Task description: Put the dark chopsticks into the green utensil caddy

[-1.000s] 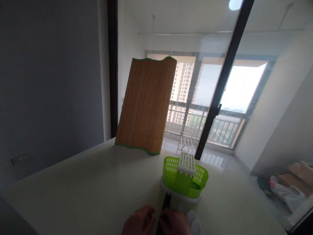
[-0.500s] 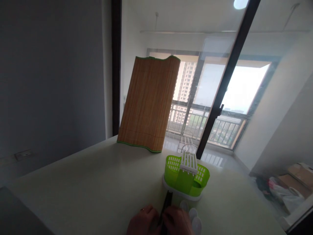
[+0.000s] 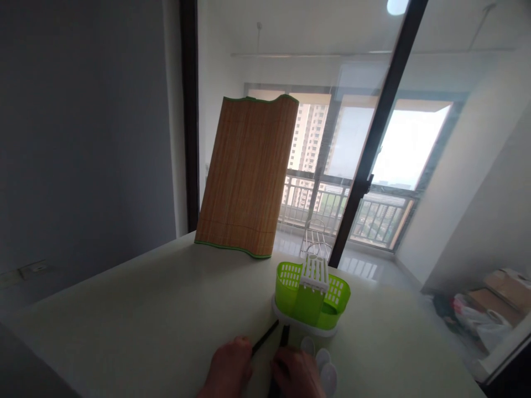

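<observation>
My left hand [image 3: 228, 365] has its fingers curled tight, holding a thin dark stick [image 3: 264, 338] that points forward and slightly right, its far tip by the rim of the caddy's white base [image 3: 307, 327]; whether the tip touches it, I can't tell. My right hand [image 3: 297, 370] is beside it, fingers drawn in narrow on a thicker dark strip [image 3: 284, 335]. One end of that strip juts out ahead of the knuckles just in front of the base, and more of it shows below the hand, low in my view. I can't make out whether it is one piece or several. The stick and the strip are apart.

Just right of my right hand, three white spoons [image 3: 329, 380] lie in a staggered row on the tabletop [image 3: 166, 309]; their handles are hidden from me. The green caddy [image 3: 309, 309] stands upright beyond both hands, with a slotted white rack [image 3: 314, 272] at its middle. Farther back and to the left, a bamboo mat [image 3: 249, 177] with green edging stands tilted at the far edge, in front of the glass door's dark frame [image 3: 373, 127].
</observation>
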The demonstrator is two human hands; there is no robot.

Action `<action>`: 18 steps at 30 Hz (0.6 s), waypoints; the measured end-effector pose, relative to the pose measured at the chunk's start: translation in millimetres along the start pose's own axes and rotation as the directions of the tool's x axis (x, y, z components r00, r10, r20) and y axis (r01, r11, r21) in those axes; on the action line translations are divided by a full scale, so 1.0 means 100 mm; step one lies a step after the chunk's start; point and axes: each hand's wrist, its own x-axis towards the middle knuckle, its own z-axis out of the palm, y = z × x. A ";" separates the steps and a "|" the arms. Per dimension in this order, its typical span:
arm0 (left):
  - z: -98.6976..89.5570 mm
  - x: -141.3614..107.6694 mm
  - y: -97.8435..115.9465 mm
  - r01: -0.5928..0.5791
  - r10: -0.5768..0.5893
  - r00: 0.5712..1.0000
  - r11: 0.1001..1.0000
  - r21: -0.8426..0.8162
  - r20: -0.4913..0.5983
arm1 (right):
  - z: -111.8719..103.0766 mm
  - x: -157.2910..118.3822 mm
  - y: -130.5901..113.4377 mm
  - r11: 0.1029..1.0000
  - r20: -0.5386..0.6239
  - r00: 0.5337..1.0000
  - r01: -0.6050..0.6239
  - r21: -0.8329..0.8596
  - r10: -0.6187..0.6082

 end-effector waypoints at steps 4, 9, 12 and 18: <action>-0.12 0.02 -0.08 -0.017 0.013 0.999 0.994 -0.109 -0.034 | -0.03 0.00 -0.05 1.000 -0.002 1.000 -0.013 0.015 0.013; -0.43 0.03 -0.06 -0.117 0.083 0.991 0.910 -0.398 -0.101 | -0.01 0.00 -0.09 0.985 -0.030 1.000 0.003 0.172 0.003; -0.52 0.00 0.00 -0.190 0.086 0.971 0.844 -0.501 -0.223 | 0.04 0.00 -0.13 0.963 -0.053 0.999 0.026 0.268 -0.012; -0.29 -0.11 0.11 -0.288 0.102 0.934 0.782 -0.553 -0.343 | 0.21 0.04 -0.18 0.880 -0.161 0.976 0.205 0.429 -0.149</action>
